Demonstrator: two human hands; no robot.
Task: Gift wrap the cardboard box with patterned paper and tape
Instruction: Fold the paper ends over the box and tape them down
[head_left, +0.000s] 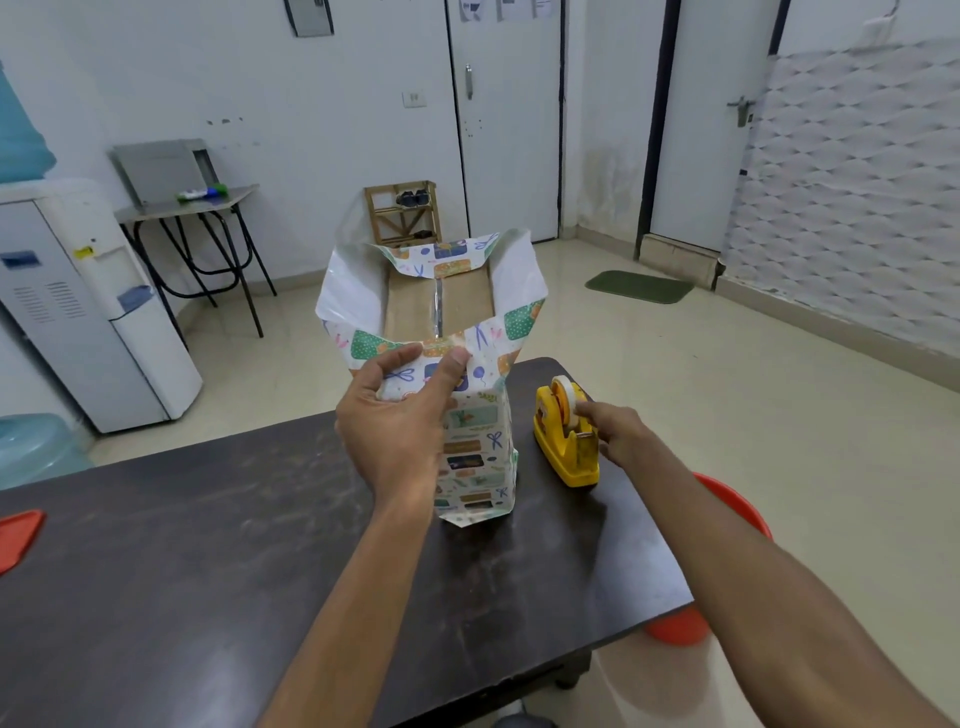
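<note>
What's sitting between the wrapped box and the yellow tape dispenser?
Nothing. The head view shows only a bare strip of dark table between the box and the dispenser.

A dark, scuffed table (208, 545) fills the lower half. At 9 o'clock stands a white water dispenser (78, 291) topped by a pale blue bottle (21, 130). A second blue bottle (36, 447) sits below it (only partly in view). At 10 o'clock a small black-legged folding table (208, 205) carries a grey box (156, 171). At 12 o'clock a wooden shoe rack (402, 210) stands beside a white door (506, 119). A green doormat (639, 286) lies at 2 o'clock, and an orange plastic stool (737, 509) stands at 4 o'clock.
</note>
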